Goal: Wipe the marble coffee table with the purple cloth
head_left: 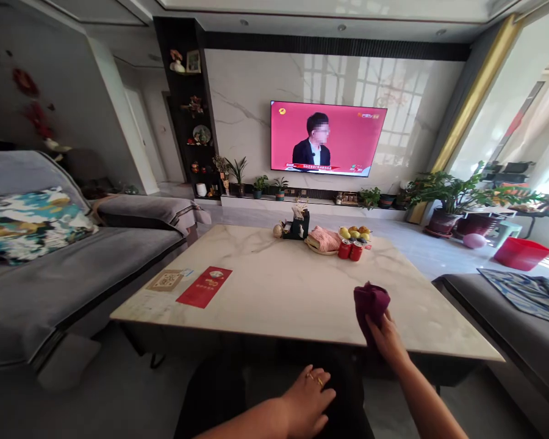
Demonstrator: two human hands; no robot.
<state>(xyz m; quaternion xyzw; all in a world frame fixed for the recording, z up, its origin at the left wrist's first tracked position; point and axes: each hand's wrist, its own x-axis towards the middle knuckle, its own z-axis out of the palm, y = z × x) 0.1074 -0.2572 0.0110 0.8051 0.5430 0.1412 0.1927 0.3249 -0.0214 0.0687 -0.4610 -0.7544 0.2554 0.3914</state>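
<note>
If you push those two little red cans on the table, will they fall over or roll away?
The two small red cans stand upright beside the fruit, so a gentle push would probably slide them on the glossy marble table. A harder knock might tip one, and its round side would likely let it roll.

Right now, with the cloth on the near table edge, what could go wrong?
1. The right hand holds the purple cloth near the front edge of the marble table; a wide sweep might carry it over the rim.
2. The red envelope and the card lie loose by the left edge and could be pushed off.
3. Further back, the red cans stand beside the fruit; a hard wipe there might topple them.
</note>
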